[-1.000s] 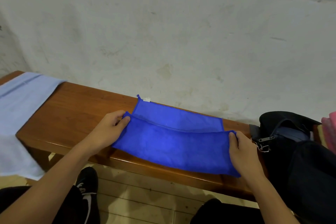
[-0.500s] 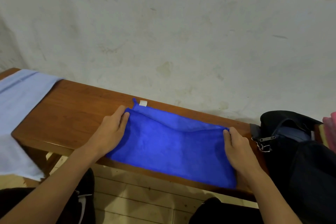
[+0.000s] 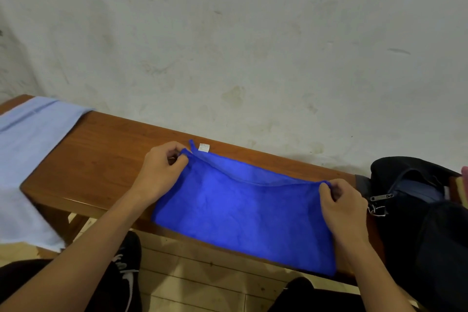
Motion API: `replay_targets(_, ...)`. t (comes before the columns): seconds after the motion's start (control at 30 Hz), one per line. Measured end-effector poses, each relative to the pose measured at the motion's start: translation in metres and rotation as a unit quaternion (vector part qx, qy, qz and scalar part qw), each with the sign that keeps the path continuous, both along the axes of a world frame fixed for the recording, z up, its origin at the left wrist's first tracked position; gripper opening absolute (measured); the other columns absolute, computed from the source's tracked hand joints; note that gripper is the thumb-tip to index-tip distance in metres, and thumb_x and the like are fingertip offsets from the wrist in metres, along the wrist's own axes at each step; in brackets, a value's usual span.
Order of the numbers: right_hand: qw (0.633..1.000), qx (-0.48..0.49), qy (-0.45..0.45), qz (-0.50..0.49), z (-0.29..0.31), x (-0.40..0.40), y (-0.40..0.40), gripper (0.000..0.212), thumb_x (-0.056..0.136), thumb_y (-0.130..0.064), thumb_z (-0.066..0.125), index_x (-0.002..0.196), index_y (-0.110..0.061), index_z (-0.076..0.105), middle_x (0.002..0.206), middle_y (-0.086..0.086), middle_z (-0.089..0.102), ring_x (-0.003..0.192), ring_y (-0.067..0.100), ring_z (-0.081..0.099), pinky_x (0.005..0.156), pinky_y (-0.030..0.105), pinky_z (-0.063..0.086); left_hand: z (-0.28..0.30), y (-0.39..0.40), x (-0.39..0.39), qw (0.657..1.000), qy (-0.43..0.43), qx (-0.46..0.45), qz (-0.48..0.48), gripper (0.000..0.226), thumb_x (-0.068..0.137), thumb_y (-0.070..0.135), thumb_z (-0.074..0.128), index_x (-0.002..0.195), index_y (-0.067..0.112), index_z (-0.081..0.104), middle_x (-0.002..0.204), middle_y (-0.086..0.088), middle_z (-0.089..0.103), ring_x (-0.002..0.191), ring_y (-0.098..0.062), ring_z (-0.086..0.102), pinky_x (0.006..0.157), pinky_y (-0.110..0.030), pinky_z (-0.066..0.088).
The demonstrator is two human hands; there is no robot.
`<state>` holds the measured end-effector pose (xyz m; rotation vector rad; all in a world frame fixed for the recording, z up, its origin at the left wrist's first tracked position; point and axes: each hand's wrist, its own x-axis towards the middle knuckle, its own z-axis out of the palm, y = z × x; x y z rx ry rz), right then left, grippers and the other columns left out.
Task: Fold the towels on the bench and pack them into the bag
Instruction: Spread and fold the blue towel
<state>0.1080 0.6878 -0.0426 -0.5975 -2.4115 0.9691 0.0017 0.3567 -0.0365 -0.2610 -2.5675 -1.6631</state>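
A bright blue towel point(image 3: 243, 210) lies folded in half on the wooden bench point(image 3: 101, 154), its top layer reaching almost to the far edge. A white label shows at its far left corner. My left hand point(image 3: 162, 172) pinches the upper layer's far left corner. My right hand point(image 3: 342, 205) pinches the far right corner of the same layer. A black bag point(image 3: 415, 210) sits open at the bench's right end, touching the towel's right side. A pale blue towel point(image 3: 27, 154) drapes over the bench's left end.
A stained white wall runs right behind the bench. Something pink and striped point(image 3: 463, 187) shows at the right edge behind the bag. Below the bench are a wood floor, my dark trousers and a black shoe point(image 3: 126, 268).
Both hands carried the towel's near edge away from me toward the wall, so the upper layer now covers nearly all of the lower one. My fingers now curl and pinch the corners.
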Motion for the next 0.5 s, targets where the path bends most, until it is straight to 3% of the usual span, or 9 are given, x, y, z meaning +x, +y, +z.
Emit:
replay_targets(0.13,1.0,-0.009,0.023,-0.012,0.0,-0.007,0.0,0.011,0.099,-0.019,0.057,0.089,-0.019,0.062,0.079,-0.007,0.063,0.076,0.007,0.06,0.063,0.017,0.042,-0.002,0.003,-0.015,1.0,-0.01,-0.009,-0.013,0.013,0.099,0.015,0.055,0.095,0.016,0.067,0.094,0.006,0.069,0.094,-0.007,0.062,0.079,-0.019,0.045)
replay_targets(0.27,1.0,-0.007,-0.024,-0.019,-0.009,-0.013,0.008,0.022,0.102,-0.024,0.049,0.085,-0.014,0.059,0.077,0.0,0.061,0.077,0.015,0.058,0.059,0.023,0.039,-0.007,0.008,-0.028,0.999,-0.016,-0.049,-0.017,0.02,0.103,0.022,0.046,0.091,0.015,0.061,0.087,0.001,0.064,0.082,-0.01,0.058,0.072,-0.023,0.042)
replay_targets(0.4,0.998,0.03,-0.057,-0.008,-0.012,-0.02,0.014,0.024,0.104,-0.026,0.043,0.087,-0.013,0.056,0.073,0.003,0.059,0.069,0.013,0.054,0.054,0.021,0.035,-0.011,0.01,-0.039,0.995,-0.008,-0.104,0.005,0.021,0.104,0.023,0.044,0.09,0.015,0.057,0.083,-0.002,0.062,0.077,-0.017,0.056,0.066,-0.025,0.041)
replay_targets(0.5,0.996,0.056,-0.069,0.001,-0.013,-0.022,0.017,0.025,0.105,-0.028,0.042,0.089,-0.014,0.055,0.069,0.006,0.059,0.061,0.018,0.056,0.049,0.031,0.04,-0.009,0.01,-0.035,0.987,0.002,-0.16,-0.009,0.019,0.104,0.024,0.043,0.095,0.016,0.057,0.081,-0.003,0.063,0.074,-0.019,0.059,0.06,-0.024,0.043)
